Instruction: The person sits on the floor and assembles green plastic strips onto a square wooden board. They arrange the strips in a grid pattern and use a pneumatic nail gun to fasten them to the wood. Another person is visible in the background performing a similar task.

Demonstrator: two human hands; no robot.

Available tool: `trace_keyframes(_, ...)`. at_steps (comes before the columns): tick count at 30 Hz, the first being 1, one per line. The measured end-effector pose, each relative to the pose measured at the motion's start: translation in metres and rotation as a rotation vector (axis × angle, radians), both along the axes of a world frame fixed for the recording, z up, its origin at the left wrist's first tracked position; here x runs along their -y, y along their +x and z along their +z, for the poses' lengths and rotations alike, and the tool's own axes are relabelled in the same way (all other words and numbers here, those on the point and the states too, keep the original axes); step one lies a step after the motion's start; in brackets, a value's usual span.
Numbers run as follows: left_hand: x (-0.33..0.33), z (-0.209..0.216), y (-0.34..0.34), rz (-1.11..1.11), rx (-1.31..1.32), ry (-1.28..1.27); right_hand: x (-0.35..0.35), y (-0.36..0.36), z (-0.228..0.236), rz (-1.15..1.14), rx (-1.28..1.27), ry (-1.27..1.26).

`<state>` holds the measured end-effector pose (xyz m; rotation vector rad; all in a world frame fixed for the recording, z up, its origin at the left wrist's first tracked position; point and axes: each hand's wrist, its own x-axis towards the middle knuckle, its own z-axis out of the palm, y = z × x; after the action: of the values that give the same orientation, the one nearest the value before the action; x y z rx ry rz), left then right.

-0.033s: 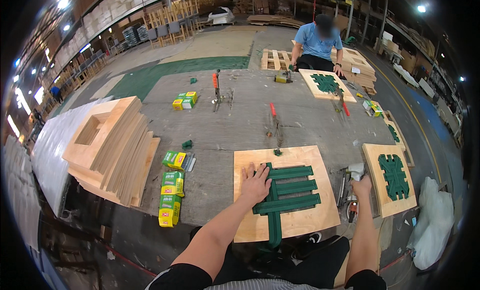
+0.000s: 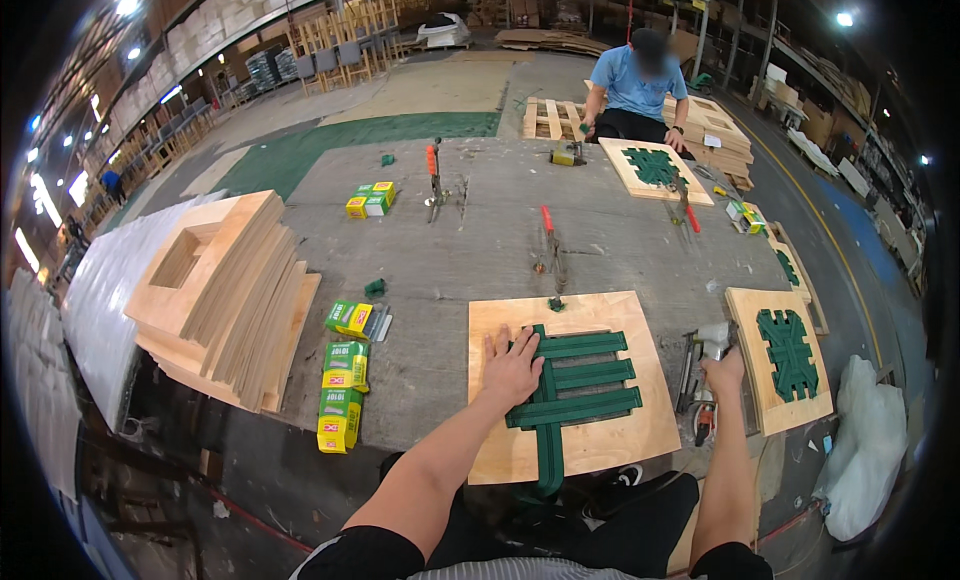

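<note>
A square plywood panel (image 2: 640, 320) lies on the table in front of me. Green webbing straps (image 2: 590, 375) run across it; one vertical strap hangs past the near edge. My left hand (image 2: 512, 365) rests on the panel's left side, fingers stretched out, pressing the top of the vertical strap and the board beside it. Just right of the panel, my right hand (image 2: 724, 372) is closed round the handle of a silver pneumatic staple gun (image 2: 712, 334), which sits low at the tabletop. Part of its handle is hidden by the fingers.
Stacked wooden frames (image 2: 225, 300) stand at left beside green-and-yellow boxes (image 2: 340, 415). Red-handled toggle clamps (image 2: 547, 220) rise mid-table. A webbed panel (image 2: 790, 355) lies at right, near a plastic bag (image 2: 865, 445). A co-worker (image 2: 640, 85) sits across the table at another panel (image 2: 620, 170).
My right hand and the staple gun have shifted very slightly. My left hand and the straps have stayed in place.
</note>
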<state>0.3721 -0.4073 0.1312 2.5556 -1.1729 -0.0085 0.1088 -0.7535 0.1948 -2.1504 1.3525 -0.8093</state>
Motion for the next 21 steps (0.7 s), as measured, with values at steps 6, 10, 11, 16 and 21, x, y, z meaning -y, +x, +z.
trace_keyframes(6, -0.023, -0.006, 0.017, 0.067, 0.020, 0.024, -0.099, 0.087, 0.054, 0.312, 0.496, 0.839)
trace_keyframes(10, -0.012, -0.002, 0.022, 0.051, 0.025, -0.039, -0.152, 0.151, 0.052, 0.460, 0.373, 0.939)
trace_keyframes(11, -0.012, -0.002, 0.022, 0.046, 0.016, -0.045, -0.166, 0.166, 0.049, 0.509, 0.302, 0.935)
trace_keyframes(16, -0.012, 0.002, 0.021, 0.043, -0.032, -0.012, -0.203, 0.224, 0.035, 0.584, 0.111, 0.893)
trace_keyframes(21, -0.014, 0.002, 0.021, 0.056, -0.038, -0.032, -0.209, 0.248, 0.027, 0.592, 0.038, 0.854)
